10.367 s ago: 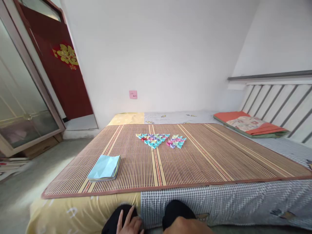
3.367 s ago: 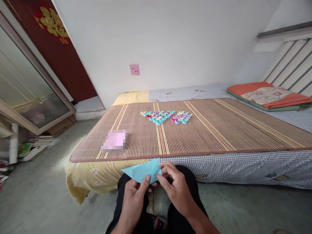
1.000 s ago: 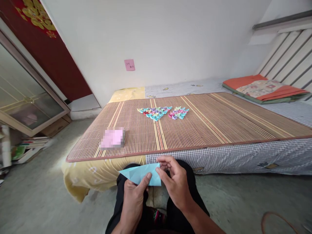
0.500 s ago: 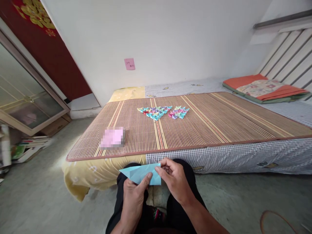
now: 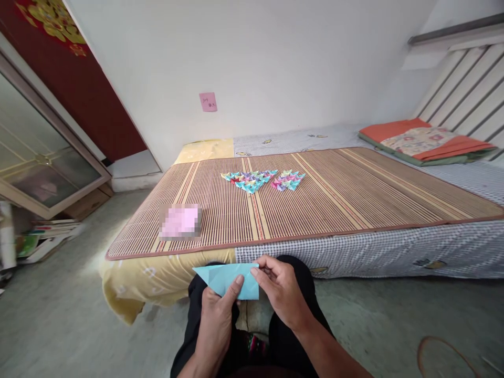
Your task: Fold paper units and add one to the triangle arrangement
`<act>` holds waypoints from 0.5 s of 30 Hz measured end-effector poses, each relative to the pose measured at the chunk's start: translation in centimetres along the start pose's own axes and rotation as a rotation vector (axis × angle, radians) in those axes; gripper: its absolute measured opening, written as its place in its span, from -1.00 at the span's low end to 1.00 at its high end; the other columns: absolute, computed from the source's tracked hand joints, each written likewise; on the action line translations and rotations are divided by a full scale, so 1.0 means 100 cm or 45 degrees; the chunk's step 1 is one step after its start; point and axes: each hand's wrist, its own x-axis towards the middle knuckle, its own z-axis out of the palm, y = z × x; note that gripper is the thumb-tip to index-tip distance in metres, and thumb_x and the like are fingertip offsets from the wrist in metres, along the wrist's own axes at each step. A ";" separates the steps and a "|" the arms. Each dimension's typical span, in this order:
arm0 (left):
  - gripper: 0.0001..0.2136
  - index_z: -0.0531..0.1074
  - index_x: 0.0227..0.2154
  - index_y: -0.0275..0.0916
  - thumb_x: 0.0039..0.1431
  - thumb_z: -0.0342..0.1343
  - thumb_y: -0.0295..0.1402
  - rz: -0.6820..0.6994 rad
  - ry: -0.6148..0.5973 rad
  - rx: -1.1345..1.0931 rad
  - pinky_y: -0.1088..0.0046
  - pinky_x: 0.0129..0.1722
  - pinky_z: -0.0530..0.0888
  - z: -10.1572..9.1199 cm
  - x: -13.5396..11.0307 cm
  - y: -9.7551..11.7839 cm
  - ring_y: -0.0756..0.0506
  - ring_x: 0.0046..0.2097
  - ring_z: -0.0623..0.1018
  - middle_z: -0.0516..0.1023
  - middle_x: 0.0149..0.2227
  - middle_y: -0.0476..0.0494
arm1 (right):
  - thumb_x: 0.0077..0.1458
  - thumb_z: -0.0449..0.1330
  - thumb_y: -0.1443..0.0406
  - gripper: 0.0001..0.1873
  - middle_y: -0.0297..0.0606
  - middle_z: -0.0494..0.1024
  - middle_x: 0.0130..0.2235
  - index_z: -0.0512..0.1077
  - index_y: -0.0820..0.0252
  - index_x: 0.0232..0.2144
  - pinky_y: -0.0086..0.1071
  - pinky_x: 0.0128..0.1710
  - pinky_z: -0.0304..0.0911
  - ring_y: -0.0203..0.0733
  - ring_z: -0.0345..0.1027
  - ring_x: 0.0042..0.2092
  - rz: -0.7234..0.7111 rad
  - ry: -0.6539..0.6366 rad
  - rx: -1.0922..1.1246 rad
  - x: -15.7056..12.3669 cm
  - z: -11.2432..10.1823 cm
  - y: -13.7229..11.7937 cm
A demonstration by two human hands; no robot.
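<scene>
Holding folded light-blue paper above dark-clad knees, a person's left hand clamps it near the middle while the right hand pinches its far right corner, near a striped mat bearing colorful folded pieces.

A bedroom in a home.
A bed fills the middle of the frame, dressed in a yellow and checked sheet with a striped sleeping mat on top. At right, folded orange and green bedding lies near a white slatted railing. Behind runs a white wall with a pink note on it. At upper left is a dark red door bearing a gold-and-red ornament; a glass-panelled frame stands at the left edge, with what look like books and papers piled below it on a grey floor.
</scene>
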 end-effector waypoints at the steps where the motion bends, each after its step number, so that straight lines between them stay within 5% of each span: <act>1: -0.61 0.40 -0.58 -0.23 0.04 0.42 -0.10 -0.003 -0.013 -0.007 0.49 -0.47 0.30 0.000 0.000 0.000 0.00 -0.48 0.29 0.37 -0.57 0.05 | 0.14 0.35 0.14 -0.74 -0.40 0.35 -0.50 0.47 0.19 -0.42 -0.44 -0.48 0.13 -0.30 0.17 -0.47 0.002 -0.004 0.004 0.000 0.000 0.000; 10: -0.71 0.62 -0.43 -0.30 0.00 0.45 -0.16 -0.023 -0.042 -0.058 0.37 -0.25 0.51 0.002 -0.001 0.005 -0.13 -0.35 0.54 0.66 -0.38 -0.13 | 0.16 0.34 0.10 -0.69 -0.42 0.31 -0.51 0.43 0.18 -0.46 -0.44 -0.48 0.12 -0.30 0.14 -0.47 -0.013 -0.002 -0.031 0.001 -0.001 0.000; 15: -0.75 0.63 -0.44 -0.29 -0.03 0.49 -0.22 -0.069 -0.038 -0.200 0.40 -0.27 0.51 0.003 0.000 0.002 -0.09 -0.38 0.54 0.65 -0.44 -0.06 | 0.21 0.28 0.09 -0.68 -0.41 0.31 -0.51 0.45 0.18 -0.44 -0.43 -0.48 0.09 -0.29 0.13 -0.47 -0.051 0.020 -0.064 0.001 0.001 0.001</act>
